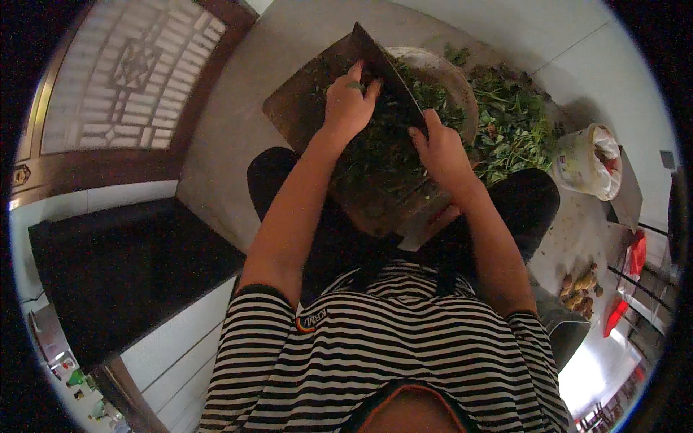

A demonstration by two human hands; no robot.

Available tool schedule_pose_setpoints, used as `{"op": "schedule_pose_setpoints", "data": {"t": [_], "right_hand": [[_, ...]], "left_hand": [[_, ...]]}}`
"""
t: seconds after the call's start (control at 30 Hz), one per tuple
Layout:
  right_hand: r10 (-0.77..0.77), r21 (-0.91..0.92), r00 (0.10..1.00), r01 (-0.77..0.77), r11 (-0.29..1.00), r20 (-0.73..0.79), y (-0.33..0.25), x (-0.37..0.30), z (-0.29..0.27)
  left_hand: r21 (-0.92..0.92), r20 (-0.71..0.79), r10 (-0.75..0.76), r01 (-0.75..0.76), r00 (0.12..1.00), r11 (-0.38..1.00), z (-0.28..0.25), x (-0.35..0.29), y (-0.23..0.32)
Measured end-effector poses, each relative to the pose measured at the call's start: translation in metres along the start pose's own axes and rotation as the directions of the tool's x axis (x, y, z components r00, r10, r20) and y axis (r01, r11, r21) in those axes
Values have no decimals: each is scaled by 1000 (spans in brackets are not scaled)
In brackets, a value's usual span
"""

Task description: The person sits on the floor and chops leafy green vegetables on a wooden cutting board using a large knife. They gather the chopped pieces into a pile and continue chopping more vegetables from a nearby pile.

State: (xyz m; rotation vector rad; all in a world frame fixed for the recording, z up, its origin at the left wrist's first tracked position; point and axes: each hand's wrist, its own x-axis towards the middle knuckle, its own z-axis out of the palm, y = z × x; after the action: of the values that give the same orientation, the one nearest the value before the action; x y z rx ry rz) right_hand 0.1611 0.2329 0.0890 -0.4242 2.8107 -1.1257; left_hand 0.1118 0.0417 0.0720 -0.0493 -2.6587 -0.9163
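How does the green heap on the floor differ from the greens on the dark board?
Colour: the floor heap looks brighter green, while the board greens look much darker.
Form: the floor heap shows distinct leaves and long stems; the board greens look finer, though dimness hides detail.
Place: the floor heap lies right of the pale round tub; the board greens lie by the person's hands.
Shared: both are loose, leafy plant matter.

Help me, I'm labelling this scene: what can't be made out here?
In the head view:
Left hand: its own fingers and shade hide whatever it may hold.
Pale basin: the raised brown panel hides part of it.
White bucket: contents too small and blurred to name.
Brown lumps, lower right: too blurred to identify.
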Motion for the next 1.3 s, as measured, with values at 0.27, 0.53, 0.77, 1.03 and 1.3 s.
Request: {"op": "schedule_pose_setpoints", "data": {"t": [0.27,0.53,0.77,1.03,1.3], "right_hand": [[-96,-5,984,96,995,-153,-13,-20,4],[-114,126,877,194,973,-467,-79,-26,-90],[-17,22,949,25,999,-316,-24,-44,-30],[-145,86,922,187,979,-359,-73,-38,-51],[-88,-130,996,84,988,-25,-32,-17,4]], "left_hand": [[76,-123,307,-300,944,951,-4,-35,18],[-24,-50,425,-426,904,904,-29,-49,48],[60,-216,423,-420,880,905,-13,-53,38],[-47,-304,168,-191,938,980,-13,-74,28],[8,-287,211,-218,934,976,-10,-69,19]]}}
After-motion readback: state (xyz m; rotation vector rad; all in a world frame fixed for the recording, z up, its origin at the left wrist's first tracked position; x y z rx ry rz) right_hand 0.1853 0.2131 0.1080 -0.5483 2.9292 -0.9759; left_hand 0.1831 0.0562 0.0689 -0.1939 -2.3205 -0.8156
